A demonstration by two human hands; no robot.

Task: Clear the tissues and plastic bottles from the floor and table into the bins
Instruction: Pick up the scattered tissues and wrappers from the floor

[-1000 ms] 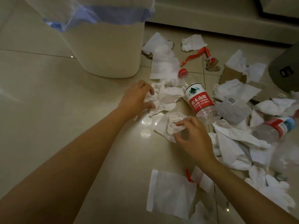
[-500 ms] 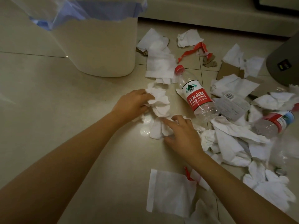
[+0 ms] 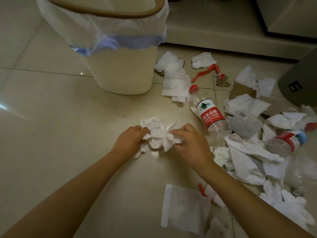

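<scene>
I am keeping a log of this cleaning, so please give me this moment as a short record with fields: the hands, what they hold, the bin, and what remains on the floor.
left hand: left hand grips crumpled tissues
right hand: right hand grips the same tissue bundle
bin: cream bin with white liner, upright, beyond the hands
bottles on floor: red-label bottle lying down; second bottle lying among tissues at right
other litter: flat tissue near the right forearm; red strip; cardboard piece
task state: nothing dropped in the bin at this moment

A torn red wrapper strip (image 3: 204,73) lies on the pale tiled floor (image 3: 51,117) — beside it, brown cardboard scraps (image 3: 223,82) and a flat cardboard piece (image 3: 241,91).
</scene>
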